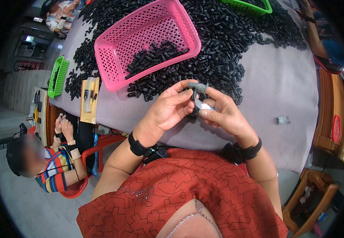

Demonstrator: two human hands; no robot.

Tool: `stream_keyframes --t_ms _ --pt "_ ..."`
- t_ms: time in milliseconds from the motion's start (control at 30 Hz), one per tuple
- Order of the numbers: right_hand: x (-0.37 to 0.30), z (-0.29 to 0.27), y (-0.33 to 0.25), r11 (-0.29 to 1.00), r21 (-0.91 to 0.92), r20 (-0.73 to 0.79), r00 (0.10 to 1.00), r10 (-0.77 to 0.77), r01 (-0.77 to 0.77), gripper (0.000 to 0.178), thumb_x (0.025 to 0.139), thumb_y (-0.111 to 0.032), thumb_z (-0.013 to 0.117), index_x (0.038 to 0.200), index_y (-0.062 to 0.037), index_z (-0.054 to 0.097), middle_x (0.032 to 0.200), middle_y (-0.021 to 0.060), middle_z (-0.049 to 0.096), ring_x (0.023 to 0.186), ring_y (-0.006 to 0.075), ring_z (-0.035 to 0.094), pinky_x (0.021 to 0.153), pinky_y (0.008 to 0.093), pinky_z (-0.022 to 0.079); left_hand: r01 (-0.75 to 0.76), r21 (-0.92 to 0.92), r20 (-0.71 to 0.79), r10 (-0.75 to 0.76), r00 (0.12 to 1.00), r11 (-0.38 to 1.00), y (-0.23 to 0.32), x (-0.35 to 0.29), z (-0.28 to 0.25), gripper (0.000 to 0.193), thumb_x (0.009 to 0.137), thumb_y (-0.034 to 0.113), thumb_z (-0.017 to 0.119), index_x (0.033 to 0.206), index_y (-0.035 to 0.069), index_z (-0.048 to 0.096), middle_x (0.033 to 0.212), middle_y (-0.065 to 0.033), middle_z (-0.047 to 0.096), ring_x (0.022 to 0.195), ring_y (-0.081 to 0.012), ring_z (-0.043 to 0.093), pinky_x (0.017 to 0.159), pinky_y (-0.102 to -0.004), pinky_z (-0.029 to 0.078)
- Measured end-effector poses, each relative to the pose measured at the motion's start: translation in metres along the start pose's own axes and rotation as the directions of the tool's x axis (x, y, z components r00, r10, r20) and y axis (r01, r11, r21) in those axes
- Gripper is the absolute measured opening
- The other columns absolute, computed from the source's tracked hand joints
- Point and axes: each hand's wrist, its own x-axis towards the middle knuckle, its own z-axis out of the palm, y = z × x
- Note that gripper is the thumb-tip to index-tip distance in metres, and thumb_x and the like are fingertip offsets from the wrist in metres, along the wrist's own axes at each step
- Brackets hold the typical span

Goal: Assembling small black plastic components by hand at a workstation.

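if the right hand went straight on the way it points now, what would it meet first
Most likely the fingers of the left hand, just ahead of the right hand, or the small black piece at their tips; depth makes the exact first contact unclear.

Got grey floor [33,202] lower left, wooden furniture [327,99] along the right; maybe spotting a small bright window [30,39] upper left.
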Motion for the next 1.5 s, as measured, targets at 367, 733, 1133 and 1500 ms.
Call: stream_keyframes --t_ms 367,733,1133,1500 --pt "0.004 -0.01 0.006 0.998 0.036 -0.022 0.998 0.057 -0.056 0.05 0.091 -0.011 0.062 0.136 0.0002 0.043 0.072 -0.0037 0.053 0.055 0.0025 0.043 0.048 0.0179 0.034 0.036 -0.004 -0.034 -0.036 0.999 0.999 -0.002 -0.001 0.002 0.031 0.092 0.007 0.06 0.122 0.006 0.054 0.093 -0.0048 0.065 0.071 -0.0106 0.065 0.065 -0.0234 0.055" --pt "0.001 -0.007 0.004 0.996 0.058 -0.007 0.998 0.065 -0.064 0.048 0.091 -0.011 0.061 0.135 0.0008 0.045 0.073 -0.0037 0.053 0.057 0.0021 0.044 0.047 0.0169 0.034 -0.003 0.016 -0.023 0.003 1.0 1.0 -0.005 -0.002 0.0 0.034 0.093 0.009 0.058 0.127 0.005 0.051 0.097 -0.005 0.063 0.073 -0.0105 0.062 0.067 -0.0221 0.053" --pt "0.002 -0.004 -0.002 1.0 0.005 -0.071 0.997 -0.015 0.015 0.054 0.087 -0.011 0.065 0.137 -0.0037 0.046 0.075 -0.0046 0.051 0.06 0.004 0.043 0.05 0.018 0.033 -0.235 0.22 -0.038 0.249 0.968 0.947 0.034 -0.011 0.012 0.026 0.091 0.007 0.061 0.117 0.003 0.058 0.09 -0.0048 0.064 0.073 -0.0107 0.061 0.063 -0.0221 0.053" --pt "-0.01 -0.002 0.008 1.0 0.005 -0.193 0.981 0.008 -0.007 0.048 0.087 -0.005 0.063 0.133 -0.0008 0.05 0.072 -0.0056 0.048 0.057 0.004 0.04 0.048 0.0186 0.032 -0.436 0.697 0.097 0.528 0.844 0.569 0.063 -0.02 0.003 0.042 0.09 0.007 0.06 0.13 0.004 0.05 0.115 -0.0052 0.061 0.08 -0.0081 0.063 0.065 -0.0201 0.049"
